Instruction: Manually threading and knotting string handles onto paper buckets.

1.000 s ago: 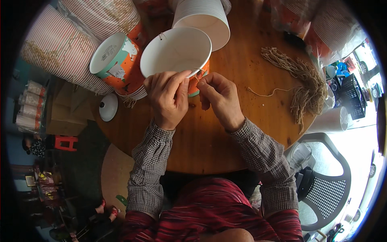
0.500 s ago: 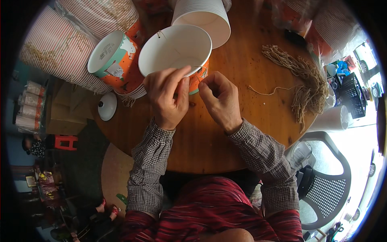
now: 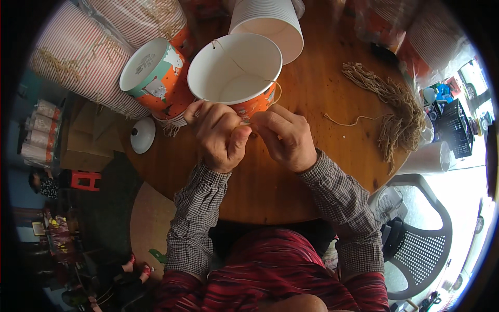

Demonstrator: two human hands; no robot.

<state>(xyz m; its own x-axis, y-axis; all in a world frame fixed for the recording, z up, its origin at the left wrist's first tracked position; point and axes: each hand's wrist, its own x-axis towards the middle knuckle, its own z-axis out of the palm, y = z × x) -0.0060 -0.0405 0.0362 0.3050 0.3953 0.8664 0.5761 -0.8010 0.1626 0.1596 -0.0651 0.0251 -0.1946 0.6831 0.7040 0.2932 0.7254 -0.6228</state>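
Note:
A large paper bucket, white inside and orange outside, stands mouth up on the table just beyond my hands. Thin brown twine passes through a hole on its right side and loops outside. More twine runs across the inside to the far rim. In front of the bucket, my left hand is closed in a pinch on the end of the twine. My right hand pinches close beside it, fingertips nearly touching. The short piece between them is mostly hidden by the fingers.
A bundle of loose twine lies on the right of the round wooden table. Stacked white buckets lie behind. At left are a tipped printed bucket, wrapped striped stacks and a white lid. A grey chair stands right.
Both hands have come down off the bucket's rim and closer together in front of it. The twine loop at the bucket's right side now shows. The view has shifted slightly.

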